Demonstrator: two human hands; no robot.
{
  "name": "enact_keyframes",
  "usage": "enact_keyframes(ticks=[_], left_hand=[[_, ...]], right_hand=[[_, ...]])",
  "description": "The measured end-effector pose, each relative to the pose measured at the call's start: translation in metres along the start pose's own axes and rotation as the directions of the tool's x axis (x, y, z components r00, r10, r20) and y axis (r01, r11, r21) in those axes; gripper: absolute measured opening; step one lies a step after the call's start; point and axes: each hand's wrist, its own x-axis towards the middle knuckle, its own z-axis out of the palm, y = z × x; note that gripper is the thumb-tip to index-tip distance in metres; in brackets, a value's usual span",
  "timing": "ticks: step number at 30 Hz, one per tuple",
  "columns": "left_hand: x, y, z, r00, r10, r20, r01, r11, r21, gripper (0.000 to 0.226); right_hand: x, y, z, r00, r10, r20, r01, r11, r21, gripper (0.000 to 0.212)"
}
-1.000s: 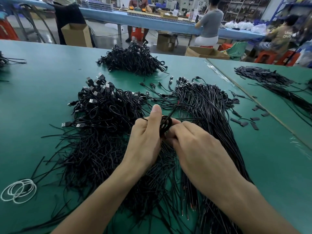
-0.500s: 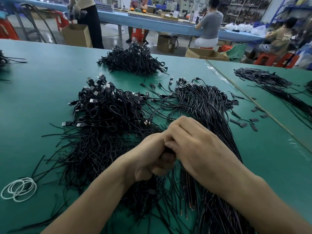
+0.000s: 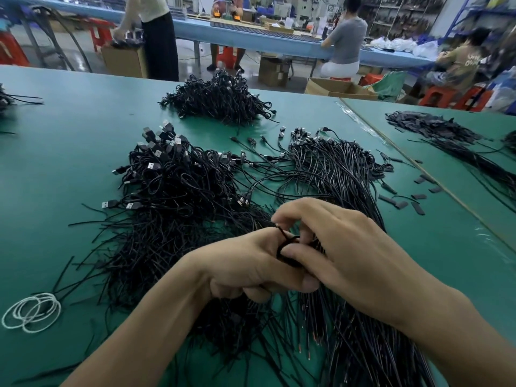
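Both hands meet over a green table [image 3: 69, 129] covered in black USB cables. My left hand [image 3: 245, 263] is curled into a fist round a small coiled black cable [image 3: 287, 247]. My right hand [image 3: 343, 252] pinches the same coil from the right, thumb pressed on its loop. One end of that cable runs up and away to a plug [image 3: 243, 199]. Under the hands lie a heap of coiled cables with USB plugs [image 3: 173, 174] on the left and a fan of straight cables [image 3: 335, 174] on the right.
Another black cable pile [image 3: 220, 99] sits farther back. White loops of string [image 3: 33, 311] lie at the near left. Short black strips [image 3: 405, 202] are scattered at the right near a table seam. People work at a blue bench [image 3: 279, 43] beyond, beside cardboard boxes.
The hands came down toward me from above the pile and closed together on the coil. The right hand's fingers have since lifted, showing the loop. A standing person behind walked to the right.
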Motion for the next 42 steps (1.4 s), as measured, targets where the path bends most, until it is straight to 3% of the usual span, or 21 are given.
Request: enact_keyframes(ticks=[11,15,19,24,28,32,38,42], left_hand=[[0.005,-0.004,0.004,0.988,-0.086,-0.126,0.09,0.996,0.024,0.015],[0.007,-0.004,0.005,0.977,-0.072,-0.203,0.067,0.997,-0.031,0.02],[0.011,-0.001,0.007,0.968,0.013,-0.25,-0.075,0.968,-0.24,0.022],[0.015,0.004,0.012,0.947,0.029,-0.32,-0.201,0.83,-0.52,0.016],[0.017,0.004,0.012,0.921,0.059,-0.384,-0.292,0.758,-0.583,0.028],[0.017,0.002,0.014,0.884,0.108,-0.454,-0.368,0.759,-0.536,0.034],[0.019,0.002,0.013,0.881,0.084,-0.465,-0.359,0.758,-0.545,0.041],[0.02,0.001,0.014,0.871,0.092,-0.483,-0.384,0.74,-0.552,0.029]], right_hand=[[0.007,-0.002,0.0,0.988,-0.087,0.129,0.104,0.986,-0.132,0.006],[0.009,0.0,0.001,0.98,-0.111,0.162,0.146,0.964,-0.223,0.019],[0.008,0.007,0.006,0.995,-0.095,0.015,0.096,0.968,-0.232,0.025],[0.009,0.021,0.02,0.967,0.064,-0.246,-0.058,0.998,0.031,0.008],[0.01,0.023,0.027,0.924,0.107,-0.366,-0.079,0.993,0.092,0.013],[0.01,0.023,0.027,0.932,0.056,-0.359,-0.04,0.998,0.054,0.011],[0.011,0.021,0.02,0.968,-0.03,-0.249,0.0,0.993,-0.12,0.012],[0.014,0.019,0.02,0.973,-0.02,-0.228,-0.008,0.993,-0.121,0.011]])
